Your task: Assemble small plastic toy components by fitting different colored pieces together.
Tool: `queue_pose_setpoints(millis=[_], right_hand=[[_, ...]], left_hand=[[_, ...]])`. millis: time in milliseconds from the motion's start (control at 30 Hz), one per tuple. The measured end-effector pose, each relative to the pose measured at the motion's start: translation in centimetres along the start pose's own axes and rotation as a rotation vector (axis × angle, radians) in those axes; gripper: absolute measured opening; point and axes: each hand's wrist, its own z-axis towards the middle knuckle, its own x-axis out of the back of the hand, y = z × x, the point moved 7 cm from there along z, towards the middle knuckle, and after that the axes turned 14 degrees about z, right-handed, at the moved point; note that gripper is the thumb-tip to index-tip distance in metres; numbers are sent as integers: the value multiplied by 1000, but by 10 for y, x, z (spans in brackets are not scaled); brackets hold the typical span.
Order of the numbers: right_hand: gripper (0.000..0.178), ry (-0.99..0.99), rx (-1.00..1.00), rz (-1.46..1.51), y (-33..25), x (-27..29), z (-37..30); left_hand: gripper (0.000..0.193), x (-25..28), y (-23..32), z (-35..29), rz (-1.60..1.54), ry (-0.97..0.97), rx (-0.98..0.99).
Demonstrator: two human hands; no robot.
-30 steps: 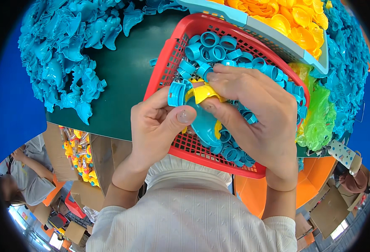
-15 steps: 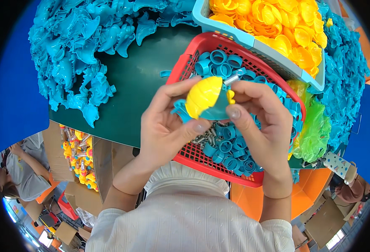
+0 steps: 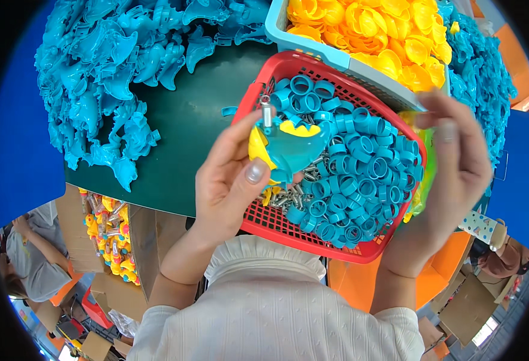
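Note:
My left hand (image 3: 219,186) grips a blue and yellow plastic toy part (image 3: 300,147), thumb across its lower left, over the left side of a red basket (image 3: 330,251). A silver metal piece, apparently a spring or pin (image 3: 267,114), stands up from the part's top left. Away from it, beyond the basket's right side, is my right hand (image 3: 448,171). Its fingers are apart and slightly blurred, with nothing seen in them. Blue plastic rings (image 3: 366,168) fill much of the basket, and small metal pieces (image 3: 297,197) lie at its left.
A light blue crate (image 3: 336,57) of yellow shells stands behind the basket. Blue plastic parts (image 3: 96,90) are heaped at far left, with another blue heap (image 3: 484,90) at right. A yellow-green plastic bag (image 3: 427,186) lies beside the basket. A cardboard box (image 3: 141,240) holds yellow toys.
My right hand has let go of the toy part and moved right, past the basket. The left hand has turned the part, so its blue inner side now shows.

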Motion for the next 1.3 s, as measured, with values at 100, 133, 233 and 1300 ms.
queue_pose_setpoints(millis=[100,133,233,1300], right_hand=[[20,57,5,-72,7,34,6],[20,31,16,-140,8,42,7],[20,-134,-16,-470,13,51,8],[21,259,-106,-87,22,106,-2]], left_hand=[[56,4,3,-1,-54,79,-30],[58,5,1,-2,-59,78,-19],[61,8,-5,-3,-39,69,-17],[53,-6,-8,-1,-116,-120,64]])
